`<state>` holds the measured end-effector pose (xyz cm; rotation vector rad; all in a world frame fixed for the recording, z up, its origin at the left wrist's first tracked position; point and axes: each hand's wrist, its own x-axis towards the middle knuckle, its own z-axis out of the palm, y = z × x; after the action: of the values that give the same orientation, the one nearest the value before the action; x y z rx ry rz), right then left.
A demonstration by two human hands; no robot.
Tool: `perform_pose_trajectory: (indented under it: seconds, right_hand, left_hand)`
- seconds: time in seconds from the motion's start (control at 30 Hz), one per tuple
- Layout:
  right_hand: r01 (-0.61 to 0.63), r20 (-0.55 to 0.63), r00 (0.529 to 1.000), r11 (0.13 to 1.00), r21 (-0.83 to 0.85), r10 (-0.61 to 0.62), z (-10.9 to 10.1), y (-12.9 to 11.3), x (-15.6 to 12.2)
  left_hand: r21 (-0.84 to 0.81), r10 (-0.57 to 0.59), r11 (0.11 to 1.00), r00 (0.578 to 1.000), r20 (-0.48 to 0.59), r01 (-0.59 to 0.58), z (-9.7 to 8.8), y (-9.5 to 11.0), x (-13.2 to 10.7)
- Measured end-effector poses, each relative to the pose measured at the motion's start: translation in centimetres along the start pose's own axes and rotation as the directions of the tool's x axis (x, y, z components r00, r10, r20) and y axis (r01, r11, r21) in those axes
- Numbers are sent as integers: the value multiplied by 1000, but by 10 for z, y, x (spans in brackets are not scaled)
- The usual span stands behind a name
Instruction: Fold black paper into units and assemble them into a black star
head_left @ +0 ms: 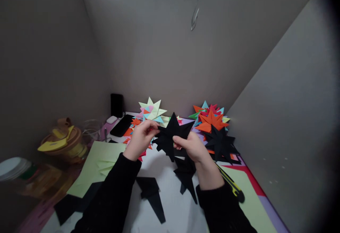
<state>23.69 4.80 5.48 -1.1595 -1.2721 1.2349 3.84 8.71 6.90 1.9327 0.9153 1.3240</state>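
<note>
A black folded paper star [171,134] is held up above the table between both hands. My left hand [139,138] pinches its left side with thumb and fingers closed. My right hand [192,147] grips its lower right side, fingers curled. Below the hands lie loose black folded paper pieces [186,176] and another black piece [152,194] on a white sheet [175,208]. Both arms wear black sleeves.
Finished stars are stacked at the back: a pale green one [152,109], an orange one [211,120] over a black one [220,142]. A phone [121,125], green paper [98,162], a yellow-black cutter [232,187] and brown tape rolls [62,142] lie around. Grey walls enclose the table.
</note>
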Motion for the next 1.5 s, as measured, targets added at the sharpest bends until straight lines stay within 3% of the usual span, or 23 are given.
perform_pose_trajectory:
  seconds: [0.13, 0.27, 0.43, 0.6, 0.8, 1.03, 1.37, 1.43, 1.5]
  right_hand:
    - [13, 14, 1000, 999, 30, -13, 0, 1, -1]
    - [42, -109, 992, 990, -135, -57, 5, -8, -6]
    - [161, -214, 943, 913, -376, -255, 10, -20, -13]
    - [220, -219, 910, 858, -464, -351, 9, -23, -15]
    - [164, -180, 951, 901, -402, -253, 3, -22, -12]
    - [103, -169, 973, 953, -285, -156, 0, -27, -15]
    - [62, -107, 991, 982, -179, -82, -1, -16, -8]
    - [60, -90, 993, 987, -148, -74, -2, -11, -5]
    - [53, -102, 993, 993, -103, -63, -3, -8, -3]
  left_hand:
    - [-21, 102, 994, 993, -52, -103, -2, 4, -2]
    - [9, 175, 985, 982, -67, -175, -3, 7, -4]
    - [-21, 139, 990, 990, -24, -139, -5, 7, -3]
    - [124, 177, 976, 984, 28, -179, -8, 12, 0]
    - [256, 270, 925, 960, 71, -279, -12, 14, -1]
    - [357, 303, 863, 931, 204, -359, -18, 15, -3]
    - [371, 196, 874, 927, 320, -313, -14, 23, -3]
    - [325, 198, 898, 932, 304, -297, -12, 23, -3]
    - [284, 196, 926, 959, 204, -250, -10, 22, -3]
